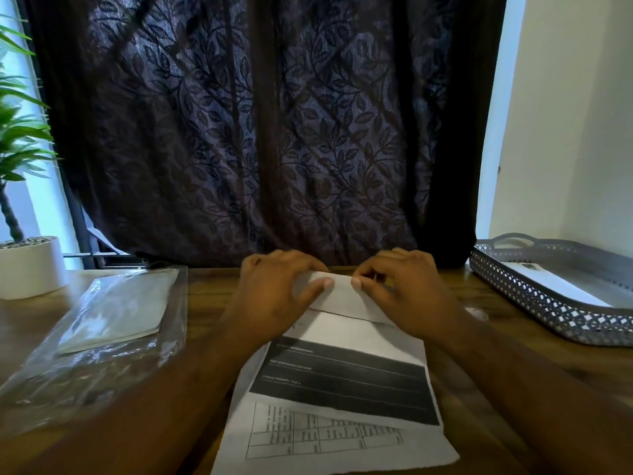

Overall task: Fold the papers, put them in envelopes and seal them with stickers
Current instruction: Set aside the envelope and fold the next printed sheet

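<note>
Head view, left hand (pixel 274 293): I see it pinching the paper's (pixel 342 378) folded far edge, thumb on the flap
Right hand (pixel 407 296): fingers curled, pinching the same flap
Paper: flat on the table (pixel 205 303), between envelope packet (pixel 113 303) and mesh tray (pixel 534 299)

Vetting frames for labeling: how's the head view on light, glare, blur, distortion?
Head view: dim, backlit, bright strips either side of the dark curtain; glare on the plastic bag; wide-angle bending curves the tray at the edge; print on the paper soft, unreadable; left hand and right hand, gripping its fold, reasonably sharp.
</note>
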